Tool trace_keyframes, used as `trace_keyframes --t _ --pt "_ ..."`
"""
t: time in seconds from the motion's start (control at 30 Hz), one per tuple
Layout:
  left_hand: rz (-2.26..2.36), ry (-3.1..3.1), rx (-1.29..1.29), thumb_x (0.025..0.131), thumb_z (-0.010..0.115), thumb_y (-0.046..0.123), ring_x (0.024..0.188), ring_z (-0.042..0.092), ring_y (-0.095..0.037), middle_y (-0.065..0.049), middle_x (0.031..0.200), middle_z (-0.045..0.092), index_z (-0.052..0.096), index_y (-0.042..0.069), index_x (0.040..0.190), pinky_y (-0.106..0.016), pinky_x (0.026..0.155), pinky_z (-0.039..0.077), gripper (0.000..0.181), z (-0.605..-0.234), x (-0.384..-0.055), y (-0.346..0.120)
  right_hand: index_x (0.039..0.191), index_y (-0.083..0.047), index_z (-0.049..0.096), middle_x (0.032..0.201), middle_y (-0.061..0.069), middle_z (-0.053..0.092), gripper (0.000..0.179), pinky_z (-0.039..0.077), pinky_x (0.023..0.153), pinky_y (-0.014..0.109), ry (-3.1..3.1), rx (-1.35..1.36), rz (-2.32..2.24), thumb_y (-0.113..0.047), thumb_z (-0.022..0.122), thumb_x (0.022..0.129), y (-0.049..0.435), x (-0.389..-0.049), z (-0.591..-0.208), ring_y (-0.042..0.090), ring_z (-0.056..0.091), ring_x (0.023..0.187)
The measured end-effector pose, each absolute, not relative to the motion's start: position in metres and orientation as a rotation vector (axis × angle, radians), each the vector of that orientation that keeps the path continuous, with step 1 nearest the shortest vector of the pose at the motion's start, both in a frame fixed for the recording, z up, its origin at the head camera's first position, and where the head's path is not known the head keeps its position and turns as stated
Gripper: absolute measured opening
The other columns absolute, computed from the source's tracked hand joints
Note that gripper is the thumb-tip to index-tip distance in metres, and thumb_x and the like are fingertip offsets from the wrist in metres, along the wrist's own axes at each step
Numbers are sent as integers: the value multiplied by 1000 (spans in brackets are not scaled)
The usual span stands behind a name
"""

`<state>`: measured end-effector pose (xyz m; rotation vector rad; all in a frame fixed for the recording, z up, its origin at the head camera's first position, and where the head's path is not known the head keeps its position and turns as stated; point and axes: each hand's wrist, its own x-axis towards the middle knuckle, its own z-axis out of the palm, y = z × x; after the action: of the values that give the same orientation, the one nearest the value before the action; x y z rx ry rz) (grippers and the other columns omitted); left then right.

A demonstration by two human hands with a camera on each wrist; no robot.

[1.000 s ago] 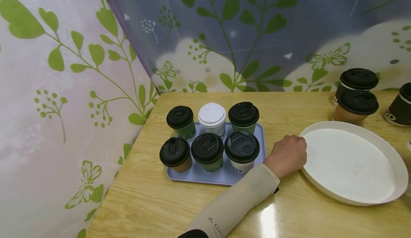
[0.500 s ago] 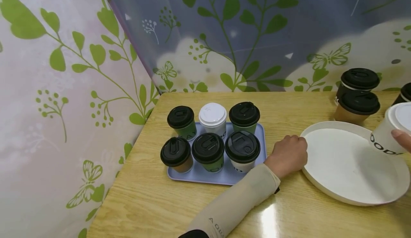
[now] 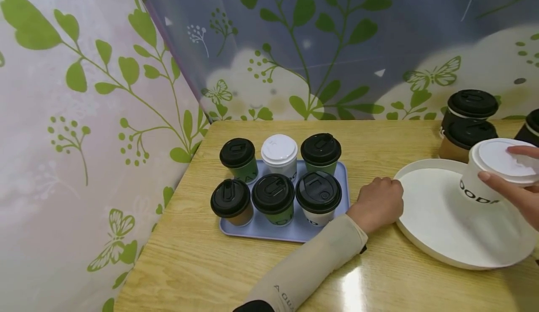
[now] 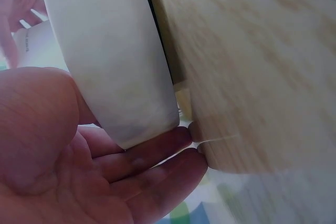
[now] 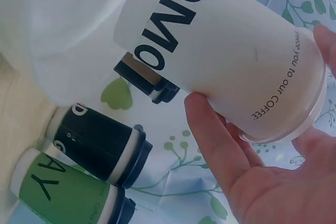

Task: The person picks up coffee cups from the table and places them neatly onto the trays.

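Cup (image 5: 220,61) (white one) over tray (image 3: 429,214), approx 1 o'clock, contact unclear; R hand (image 5: 262,187) w/ grip pinching it. L hand (image 3: 377,204): grip pinching tray rim, 9 o'clock.

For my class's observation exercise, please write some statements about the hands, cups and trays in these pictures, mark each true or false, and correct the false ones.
1. The right hand holds a white paper cup. True.
2. Six lidded cups stand on the blue tray. True.
3. The left hand grips the blue tray. False: it grips the edge of the round white tray.
4. All the cups on the blue tray have black lids. False: the back row's middle one has a white lid.
5. A brown cup stands in the middle of the blue tray's front row. False: a green cup stands there.
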<state>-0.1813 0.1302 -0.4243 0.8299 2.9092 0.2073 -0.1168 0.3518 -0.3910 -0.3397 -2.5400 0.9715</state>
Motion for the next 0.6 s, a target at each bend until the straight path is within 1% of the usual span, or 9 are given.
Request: trace_keyframes --t 0.03,0.07,0.1,0.2,0.3,0.37,0.47,0.53,0.6 --pt "206 2909 830 104 55 24 90 59 -9 5 100 66 71 19 106 -33 65 52 18 -424 -181 130 158 2 32 158 37 28 71 22 120 30 -2527 -331 973 -24 67 102 351 -116 -393 66 38 130" --pt "209 2907 830 104 55 24 90 59 -9 5 100 66 71 19 106 -33 65 52 18 -425 -181 130 158 1 33 158 36 28 70 21 119 27 -2521 -329 974 -23 68 102 351 -116 -395 65 38 132" --pt "213 2906 829 104 55 24 89 59 -9 5 99 66 71 19 106 -33 65 52 18 -425 -181 130 158 1 34 159 36 29 70 22 119 29 -2518 -332 971 -23 68 101 351 -116 -396 65 38 134" --pt "218 2909 834 104 55 24 89 58 -9 5 99 66 71 19 105 -32 66 52 17 -426 -181 131 157 0 36 160 34 28 71 26 119 44 -2522 -345 960 -23 70 100 351 -115 -399 63 36 137" --pt "213 2916 839 104 55 24 90 59 -9 5 100 66 71 19 105 -32 66 52 17 -425 -182 131 158 1 35 161 34 26 72 27 111 64 -2543 -349 959 -25 71 100 352 -116 -400 63 33 139" --pt "206 2918 839 104 55 25 90 59 -9 5 101 66 71 20 107 -33 66 53 18 -425 -182 130 157 2 36 160 35 26 73 28 108 66 -2552 -339 947 -25 72 99 351 -116 -401 63 34 138" --pt "193 2914 837 105 54 26 91 59 -9 5 102 66 71 20 109 -33 67 53 19 -424 -182 130 156 3 38 159 35 29 72 30 108 64 -2547 -307 927 -24 73 99 350 -117 -401 64 35 137" --pt "193 2912 836 105 54 25 91 59 -9 5 102 66 72 20 110 -32 67 53 19 -424 -182 130 155 4 38 159 36 28 72 30 107 66 -2557 -283 915 -23 74 98 352 -118 -404 63 32 139" --pt "193 2914 836 105 54 25 91 59 -9 5 102 66 72 20 109 -32 67 52 19 -424 -182 130 156 2 37 160 35 26 74 31 105 70 -2570 -263 894 -28 73 99 357 -122 -410 62 29 142"
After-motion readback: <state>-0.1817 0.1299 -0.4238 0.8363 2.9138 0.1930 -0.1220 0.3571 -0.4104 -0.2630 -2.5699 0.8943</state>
